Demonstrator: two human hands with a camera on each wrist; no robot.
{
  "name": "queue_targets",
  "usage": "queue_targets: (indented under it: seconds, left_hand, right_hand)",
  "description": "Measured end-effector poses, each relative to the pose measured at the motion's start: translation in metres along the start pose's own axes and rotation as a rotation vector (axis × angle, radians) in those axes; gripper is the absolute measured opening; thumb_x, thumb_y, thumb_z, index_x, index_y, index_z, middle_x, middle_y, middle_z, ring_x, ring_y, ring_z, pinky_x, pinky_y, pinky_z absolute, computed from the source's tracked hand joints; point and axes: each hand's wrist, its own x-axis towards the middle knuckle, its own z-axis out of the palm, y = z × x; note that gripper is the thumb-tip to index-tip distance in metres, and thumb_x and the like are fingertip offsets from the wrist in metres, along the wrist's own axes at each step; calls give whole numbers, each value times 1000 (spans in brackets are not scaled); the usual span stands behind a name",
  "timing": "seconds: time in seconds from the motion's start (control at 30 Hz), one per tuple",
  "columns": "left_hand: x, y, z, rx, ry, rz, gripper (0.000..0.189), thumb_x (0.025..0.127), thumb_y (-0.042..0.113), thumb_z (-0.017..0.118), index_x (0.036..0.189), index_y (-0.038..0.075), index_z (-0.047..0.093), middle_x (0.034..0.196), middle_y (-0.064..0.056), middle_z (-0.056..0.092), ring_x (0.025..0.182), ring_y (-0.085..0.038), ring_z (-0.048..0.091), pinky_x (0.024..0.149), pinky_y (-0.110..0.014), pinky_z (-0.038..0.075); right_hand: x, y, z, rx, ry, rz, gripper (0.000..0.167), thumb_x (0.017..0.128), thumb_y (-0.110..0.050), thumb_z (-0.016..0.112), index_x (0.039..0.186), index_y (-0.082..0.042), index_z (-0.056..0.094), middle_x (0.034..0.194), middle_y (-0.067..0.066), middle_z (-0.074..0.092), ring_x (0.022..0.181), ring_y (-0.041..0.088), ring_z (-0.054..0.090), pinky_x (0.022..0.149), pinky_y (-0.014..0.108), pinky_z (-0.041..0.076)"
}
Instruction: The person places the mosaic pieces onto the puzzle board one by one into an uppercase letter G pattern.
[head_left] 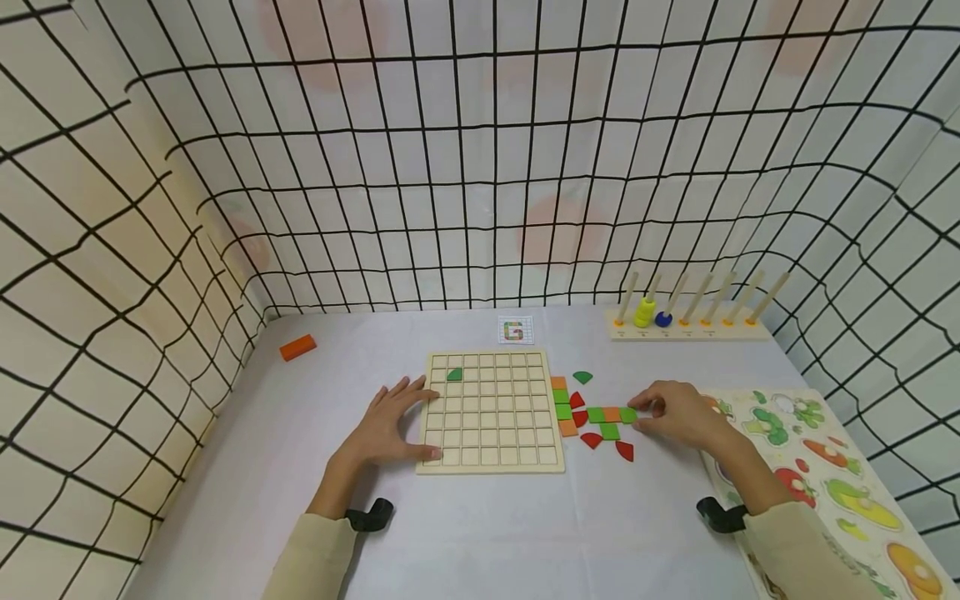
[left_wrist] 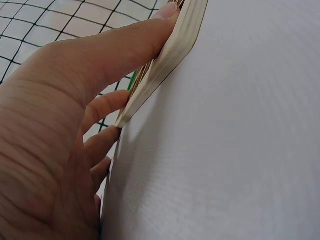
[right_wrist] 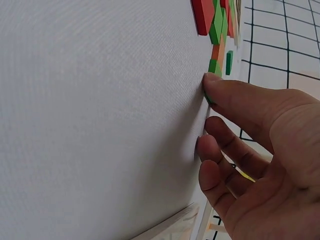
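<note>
A pale wooden grid board [head_left: 490, 469] lies flat in front of me, with one dark green quarter-round tile [head_left: 454, 375] in an upper-left cell. My left hand [head_left: 386, 425] spreads along the board's left edge, thumb on the lower-left corner and fingertips higher up. In the left wrist view the thumb rests over the board's rim [left_wrist: 187, 42]. My right hand [head_left: 678, 412] pinches a light green tile [head_left: 627, 414] at the right end of a short row of tiles. The right wrist view shows the thumb against this green tile [right_wrist: 215, 66]; the index fingertip's contact is partly hidden.
Orange, green and red tiles [head_left: 591, 440] lie right of the board. A small pattern card [head_left: 516, 330] is behind it. A peg stand [head_left: 690, 332] with yellow and blue beads stands back right, a vegetable picture board [head_left: 840, 475] at right, an orange block [head_left: 297, 347] at left. Black netting surrounds the table.
</note>
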Motion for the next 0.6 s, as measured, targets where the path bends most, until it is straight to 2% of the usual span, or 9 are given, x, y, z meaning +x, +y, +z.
queue_targets:
  seconds: [0.23, 0.5, 0.6]
  left_hand:
    - [-1, 0, 0, 3, 15, 14, 93, 69, 64, 85, 148, 26, 54, 168, -6, 33, 159, -35, 21, 128, -63, 11]
    - [1, -1, 1, 11, 2, -7, 96, 68, 66, 85, 149, 26, 53, 169, -4, 32, 160, -32, 19, 129, -61, 10]
    - [2, -1, 1, 4, 4, -18, 96, 67, 64, 86, 148, 25, 54, 169, -5, 33, 160, -32, 20, 129, -61, 10]
  right_hand:
    - [0, -5, -1, -8, 5, 20, 28, 87, -21, 83, 112, -8, 78, 94, 0, 70, 83, 16, 55, 69, 27, 47]
    - [5, -16, -5, 33, 81, -51, 26, 89, -20, 80, 112, -6, 77, 97, 0, 71, 84, 15, 57, 66, 25, 46]
    - [12, -24, -2, 47, 79, -36, 30, 90, -23, 80, 114, -6, 76, 99, 3, 71, 84, 16, 57, 65, 25, 47]
